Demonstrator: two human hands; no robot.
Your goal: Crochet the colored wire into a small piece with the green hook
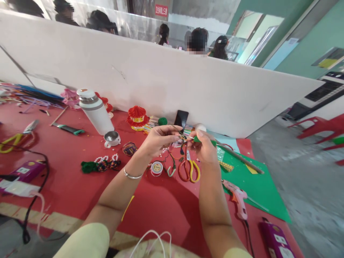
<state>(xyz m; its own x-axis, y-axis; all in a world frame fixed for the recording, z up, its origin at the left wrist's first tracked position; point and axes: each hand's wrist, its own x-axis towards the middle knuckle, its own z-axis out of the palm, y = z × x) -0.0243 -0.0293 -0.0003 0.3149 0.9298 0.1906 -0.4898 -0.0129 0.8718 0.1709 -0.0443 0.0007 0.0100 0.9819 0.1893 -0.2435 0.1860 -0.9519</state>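
My left hand is closed in a pinch, thumb against fingers, on a small piece of dark multicoloured yarn. Facing it, my right hand grips a thin metal-shafted tool with a green handle. The shaft points left and meets the yarn; whether its tip is a hook or a point is too small to tell. Below the hands lie scissors with red and yellow handles, a spool of red thread and a bent light-green piece. Loose yarn strands hang near my fingers.
A white thermos, a metal cup and a yarn ball stand left. Pompoms with beads lie nearby. On the right are a pink glue gun and green sheet. A white partition rises behind.
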